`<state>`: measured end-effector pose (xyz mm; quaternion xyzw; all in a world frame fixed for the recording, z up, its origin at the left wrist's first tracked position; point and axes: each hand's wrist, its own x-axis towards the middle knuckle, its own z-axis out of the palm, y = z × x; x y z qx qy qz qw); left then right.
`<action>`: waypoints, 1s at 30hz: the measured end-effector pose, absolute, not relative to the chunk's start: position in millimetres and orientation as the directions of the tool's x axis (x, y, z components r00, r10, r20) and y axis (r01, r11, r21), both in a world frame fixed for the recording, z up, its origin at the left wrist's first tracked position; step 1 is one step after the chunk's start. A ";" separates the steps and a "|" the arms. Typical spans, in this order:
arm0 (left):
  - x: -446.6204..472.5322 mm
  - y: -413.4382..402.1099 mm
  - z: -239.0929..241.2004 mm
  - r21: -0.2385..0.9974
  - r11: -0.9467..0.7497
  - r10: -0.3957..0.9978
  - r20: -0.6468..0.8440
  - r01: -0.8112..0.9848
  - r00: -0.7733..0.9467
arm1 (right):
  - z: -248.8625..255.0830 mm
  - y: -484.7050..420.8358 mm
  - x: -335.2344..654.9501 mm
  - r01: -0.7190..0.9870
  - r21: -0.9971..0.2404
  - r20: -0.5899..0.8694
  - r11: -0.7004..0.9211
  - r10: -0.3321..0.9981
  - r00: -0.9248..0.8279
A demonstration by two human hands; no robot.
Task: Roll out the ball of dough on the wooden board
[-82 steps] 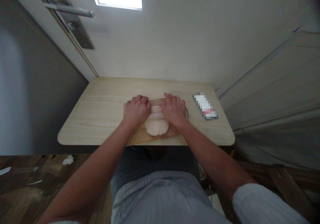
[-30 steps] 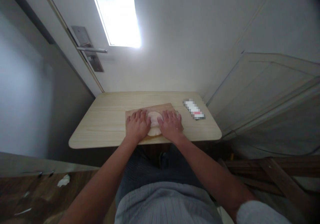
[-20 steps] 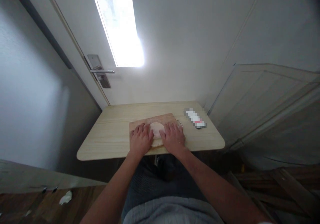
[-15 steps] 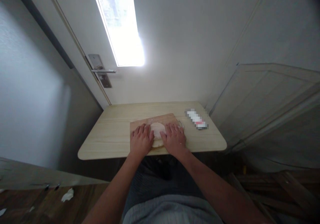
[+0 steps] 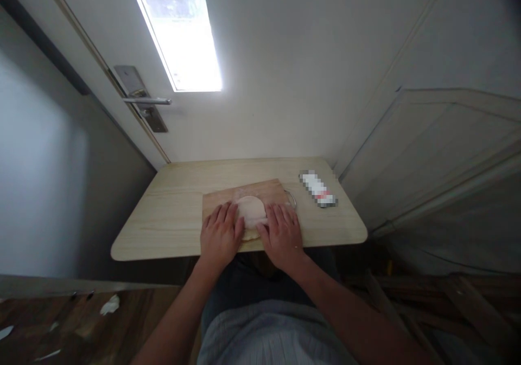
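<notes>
A round, flat, pale sheet of dough (image 5: 251, 208) lies on a wooden cutting board (image 5: 268, 189), its near edge toward me. My left hand (image 5: 222, 229) rests palm down at the dough's left side, fingers stretched forward over the board, thumb by the dough. On the right side my right hand (image 5: 282, 232) lies flat in the same way, its thumb and inner fingers at the dough's edge. A faint pale band crosses the dough between the hands; I cannot make out what it is. Whatever lies under the palms is hidden.
The board sits on a small light wood table (image 5: 163, 207) with rounded corners, against a door with a metal handle (image 5: 148, 101). A pixelated oblong object (image 5: 317, 188) lies to the right. A metal ring (image 5: 291, 198) sticks out from the board. White scraps (image 5: 109, 304) lie on the floor.
The view has shifted slightly, so the table sits a little higher and further left. Both hands have come slightly nearer to me across the dough, and more of its far part shows.
</notes>
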<state>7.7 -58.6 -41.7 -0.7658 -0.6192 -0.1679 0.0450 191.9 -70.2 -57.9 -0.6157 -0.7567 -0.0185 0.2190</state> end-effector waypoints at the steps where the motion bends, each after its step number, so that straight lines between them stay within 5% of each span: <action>1: 7.5 -61.0 -41.8 0.147 -0.236 0.933 0.309 0.960 0.182 | -58.4 -74.0 192.8 0.937 -0.248 0.355 0.247 0.923 -0.149; 15: 4.6 -75.6 -47.2 0.197 -0.299 0.929 0.285 0.934 0.237 | -62.8 -96.8 196.0 0.918 -0.321 0.313 0.231 0.941 -0.128; 30: 12.2 -30.5 -31.2 0.046 -0.206 0.959 0.209 0.977 0.192 | -56.0 -32.3 201.9 0.917 -0.293 0.291 0.271 0.939 -0.184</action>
